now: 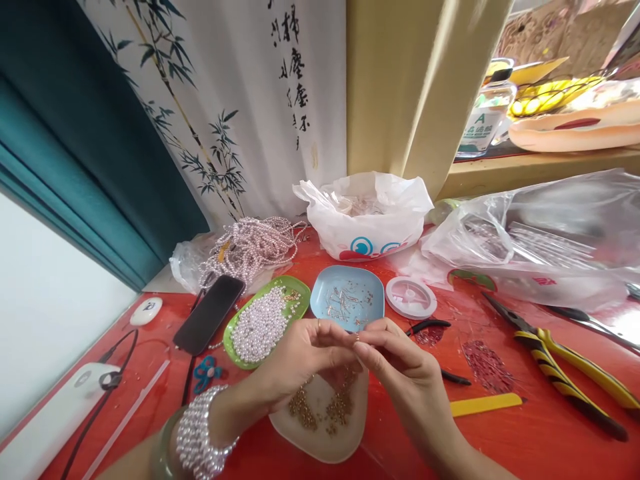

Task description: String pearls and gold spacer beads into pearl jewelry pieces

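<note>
Steadiness is mattering most, I'm judging from afar, since the right hand point(406, 360) is pinching a tiny golden piece point(357, 338) toward one o'clock of the pale dish point(330, 452), and the left hand point(299, 352) is meeting it with fingertips point(346, 339) whose grip I cannot tell

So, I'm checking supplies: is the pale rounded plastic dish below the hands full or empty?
Partly filled: two patches of small gold-coloured beads lie in the dish, with mostly bare surface between; far edge hidden.
</note>
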Available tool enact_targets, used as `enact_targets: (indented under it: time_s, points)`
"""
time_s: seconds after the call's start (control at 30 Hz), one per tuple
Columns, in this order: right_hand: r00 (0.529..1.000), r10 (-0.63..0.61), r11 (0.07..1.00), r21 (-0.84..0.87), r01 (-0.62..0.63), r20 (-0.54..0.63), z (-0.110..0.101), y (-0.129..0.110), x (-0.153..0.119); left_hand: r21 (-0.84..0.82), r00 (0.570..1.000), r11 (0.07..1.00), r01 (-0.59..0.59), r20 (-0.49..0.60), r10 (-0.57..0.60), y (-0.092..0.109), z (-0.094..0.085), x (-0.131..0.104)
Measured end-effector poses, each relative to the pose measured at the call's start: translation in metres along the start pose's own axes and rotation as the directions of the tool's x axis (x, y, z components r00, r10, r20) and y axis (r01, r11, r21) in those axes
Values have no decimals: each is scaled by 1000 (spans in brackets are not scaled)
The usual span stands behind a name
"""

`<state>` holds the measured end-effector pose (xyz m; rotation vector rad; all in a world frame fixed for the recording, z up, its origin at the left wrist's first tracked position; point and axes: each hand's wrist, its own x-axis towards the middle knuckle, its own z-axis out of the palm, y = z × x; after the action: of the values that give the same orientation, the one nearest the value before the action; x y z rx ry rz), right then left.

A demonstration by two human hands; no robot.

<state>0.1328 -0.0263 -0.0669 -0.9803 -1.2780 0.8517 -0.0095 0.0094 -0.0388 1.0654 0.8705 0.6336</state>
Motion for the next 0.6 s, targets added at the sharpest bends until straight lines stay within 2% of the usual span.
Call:
enact_targets:
  time_s: [0.1,0.27,0.47,0.6]
  points:
    - [999,-49,994,-103,47,-17,-2,-1,2,-10,1000,1000,3,-29,-3,4,-2,-1]
    - [998,-27,980,-198,15,-60,-4,4,4,-1,1000,1000,20,-19,-20,6,-5,-3]
    - [999,-31,986,-164,29,-12,-3,1,5,53,998,997,58,-5,-57,6,-6,-1]
    - [995,95,992,-83,-94,9,0,-3,4,70,996,993,90,-15,-89,6,-7,0]
